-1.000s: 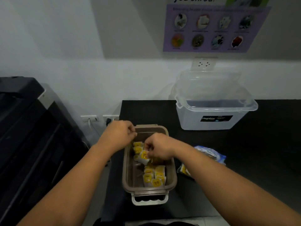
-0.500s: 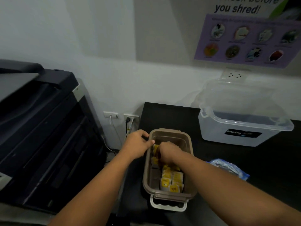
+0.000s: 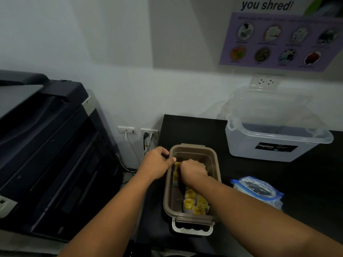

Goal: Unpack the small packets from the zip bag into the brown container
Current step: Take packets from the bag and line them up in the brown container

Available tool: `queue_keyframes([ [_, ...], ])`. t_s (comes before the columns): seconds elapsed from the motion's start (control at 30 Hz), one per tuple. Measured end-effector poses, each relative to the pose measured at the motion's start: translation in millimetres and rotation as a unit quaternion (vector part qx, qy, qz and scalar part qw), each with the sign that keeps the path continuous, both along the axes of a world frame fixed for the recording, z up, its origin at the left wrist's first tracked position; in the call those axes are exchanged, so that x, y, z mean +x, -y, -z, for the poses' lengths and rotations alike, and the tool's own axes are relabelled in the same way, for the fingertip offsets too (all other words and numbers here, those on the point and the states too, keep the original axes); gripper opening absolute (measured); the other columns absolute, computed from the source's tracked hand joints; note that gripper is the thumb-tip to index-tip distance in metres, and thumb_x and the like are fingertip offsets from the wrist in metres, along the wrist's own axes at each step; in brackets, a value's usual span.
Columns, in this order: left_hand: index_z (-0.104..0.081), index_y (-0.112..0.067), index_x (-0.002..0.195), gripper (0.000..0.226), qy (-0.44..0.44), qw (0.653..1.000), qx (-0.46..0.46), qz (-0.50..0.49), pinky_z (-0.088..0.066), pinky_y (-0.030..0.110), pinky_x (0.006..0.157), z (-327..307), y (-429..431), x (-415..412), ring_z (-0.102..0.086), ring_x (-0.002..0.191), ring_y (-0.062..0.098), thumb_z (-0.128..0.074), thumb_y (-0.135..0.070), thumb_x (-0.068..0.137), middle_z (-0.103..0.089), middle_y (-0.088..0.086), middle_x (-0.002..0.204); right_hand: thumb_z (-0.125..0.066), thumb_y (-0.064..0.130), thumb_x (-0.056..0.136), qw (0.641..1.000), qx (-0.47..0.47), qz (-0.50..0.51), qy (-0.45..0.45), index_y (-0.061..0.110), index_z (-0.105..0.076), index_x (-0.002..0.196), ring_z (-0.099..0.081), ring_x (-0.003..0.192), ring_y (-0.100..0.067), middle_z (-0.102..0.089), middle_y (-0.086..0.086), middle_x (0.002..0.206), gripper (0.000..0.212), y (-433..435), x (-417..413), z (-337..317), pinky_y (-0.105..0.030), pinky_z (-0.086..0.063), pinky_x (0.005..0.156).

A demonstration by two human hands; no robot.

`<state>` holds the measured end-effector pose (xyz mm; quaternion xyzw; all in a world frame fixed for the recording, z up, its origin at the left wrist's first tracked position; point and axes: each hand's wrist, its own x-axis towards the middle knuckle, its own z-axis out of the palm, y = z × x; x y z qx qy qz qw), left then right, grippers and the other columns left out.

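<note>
Fingers (image 3: 163, 150) of left hand (image 3: 156, 164) grip brown container (image 3: 193, 218); right hand (image 3: 193, 169), among packets (image 3: 191, 203), possibly pinching.

Head cam, single wide-angle view.
Looks forward and down over the black table (image 3: 187, 127); brown container (image 3: 216, 164) close, low centre; wall (image 3: 111, 52) far.
</note>
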<state>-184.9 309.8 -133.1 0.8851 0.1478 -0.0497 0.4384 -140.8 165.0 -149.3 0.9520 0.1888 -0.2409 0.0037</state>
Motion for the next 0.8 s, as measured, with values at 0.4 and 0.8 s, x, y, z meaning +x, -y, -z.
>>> queue_keyframes([
  [0.4, -0.063, -0.022, 0.125, 0.037, 0.11, 0.986, 0.123, -0.023, -0.05, 0.027, 0.09, -54.6, 28.9, 2.1, -0.062, 0.11, 0.014, -0.072, -0.037, 0.091, -0.065, -0.002, 0.122, -0.066, 0.024, 0.098, 0.947, 0.309, 0.071, 0.048, 0.03, -0.071, 0.111, -0.065, 0.099, -0.011, -0.068, 0.007, 0.11, 0.016, 63.7, 4.4, -63.8, -0.034, -0.056, 0.091],
  [0.8, -0.07, -0.024, 0.115, 0.025, 0.154, 0.981, 0.042, 0.107, -0.054, 0.027, 0.087, -54.7, 213.9, 12.3, -0.064, 0.09, 0.009, -0.073, -0.024, 0.09, -0.068, -0.007, 0.107, -0.062, 0.015, 0.097, 0.953, 0.256, 0.149, 0.061, 0.027, -0.071, 0.102, -0.067, 0.096, -0.013, -0.072, 0.006, 0.101, 0.017, 260.2, 8.8, -43.2, -0.031, -0.055, 0.088],
])
